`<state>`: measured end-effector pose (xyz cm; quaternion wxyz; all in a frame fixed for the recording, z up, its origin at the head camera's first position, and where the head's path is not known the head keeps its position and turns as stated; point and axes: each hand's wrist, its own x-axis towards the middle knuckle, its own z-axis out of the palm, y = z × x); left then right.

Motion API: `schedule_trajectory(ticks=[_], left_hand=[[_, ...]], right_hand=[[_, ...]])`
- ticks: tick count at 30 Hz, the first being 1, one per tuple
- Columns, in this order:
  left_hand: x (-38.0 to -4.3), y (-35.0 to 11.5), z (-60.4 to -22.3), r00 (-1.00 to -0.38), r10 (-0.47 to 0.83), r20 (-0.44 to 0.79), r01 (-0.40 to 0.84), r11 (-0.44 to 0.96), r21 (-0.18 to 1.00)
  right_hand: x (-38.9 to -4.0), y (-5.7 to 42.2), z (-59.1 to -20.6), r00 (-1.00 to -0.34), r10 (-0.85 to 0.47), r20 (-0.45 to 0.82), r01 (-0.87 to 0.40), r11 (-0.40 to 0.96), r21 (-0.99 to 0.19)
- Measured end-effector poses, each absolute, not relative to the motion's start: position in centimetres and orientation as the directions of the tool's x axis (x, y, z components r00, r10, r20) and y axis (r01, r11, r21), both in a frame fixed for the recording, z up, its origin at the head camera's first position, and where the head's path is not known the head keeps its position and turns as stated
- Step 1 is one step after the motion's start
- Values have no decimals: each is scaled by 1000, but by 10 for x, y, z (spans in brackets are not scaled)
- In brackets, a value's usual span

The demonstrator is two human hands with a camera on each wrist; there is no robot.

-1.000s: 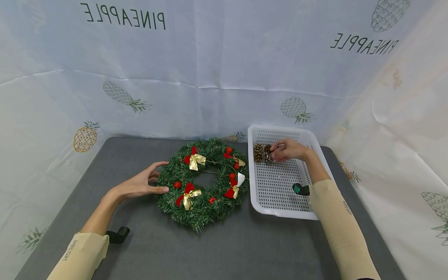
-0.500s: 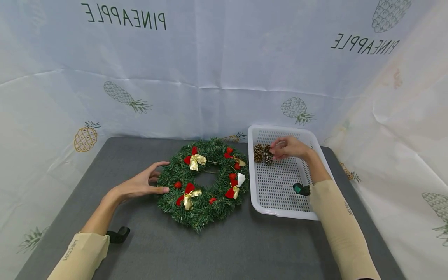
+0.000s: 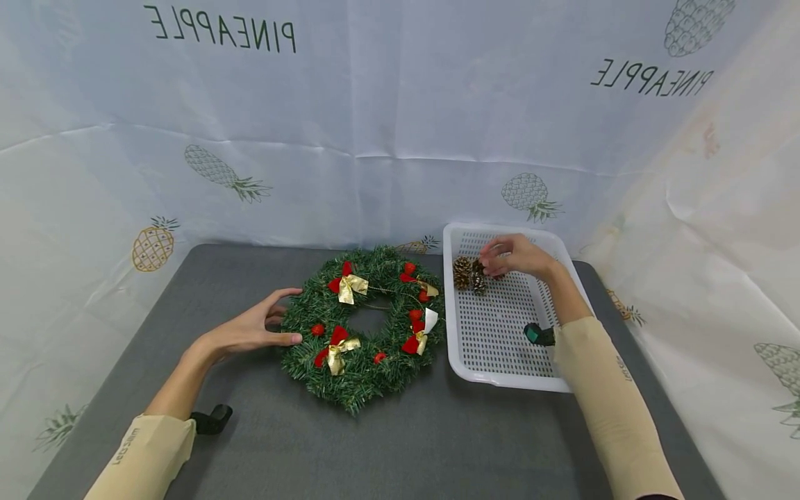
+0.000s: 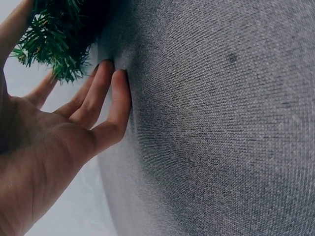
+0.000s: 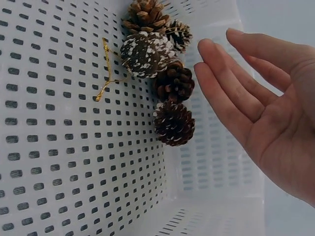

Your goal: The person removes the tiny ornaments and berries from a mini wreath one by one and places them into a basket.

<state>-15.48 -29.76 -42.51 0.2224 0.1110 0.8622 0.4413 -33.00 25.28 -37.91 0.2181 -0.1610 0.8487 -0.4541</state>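
Observation:
A green wreath (image 3: pixel 300 364) lies on the grey table, dressed with red-and-gold bows (image 3: pixel 336 354) and small red balls (image 3: pixel 317 330). My left hand (image 3: pixel 250 328) rests at its left edge, fingers loosely bent, thumb lying along the greenery; in the left wrist view the fingertips reach down to the tabletop. My right hand (image 3: pixel 523 258) hovers over the far part of a white basket, thumb and fingers apart with nothing between them. Beneath it sit several pine cones (image 5: pixel 173 123). One white-flecked pine cone (image 5: pixel 147 54) has a gold cord (image 5: pixel 109 73) trailing on the basket floor.
The white perforated basket (image 3: pixel 519 384) stands right of the wreath, close beside it. Behind the table (image 3: pixel 375 451) hangs a pale curtain (image 3: pixel 300 194) printed with pineapples. Black wrist-camera mounts (image 3: pixel 212 420) jut from both sleeves.
My right hand has lifted slightly and drawn back from the pine cones, toward the far side of the basket. The left hand and the wreath have stayed put.

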Motion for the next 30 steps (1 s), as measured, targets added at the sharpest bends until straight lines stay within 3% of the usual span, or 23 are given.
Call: schedule_trajectory(ticks=[15,30], left_hand=[[-155,-299,-427,-881,381,-282,-1,594,804],[-155,-298,-428,-881,377,-287,-10,591,807]], right_hand=[[-335,235,-366,-833,-521,-186,-115,491,-863],[-333,191,-346,-793,-602,-94,-270,484,-832]])
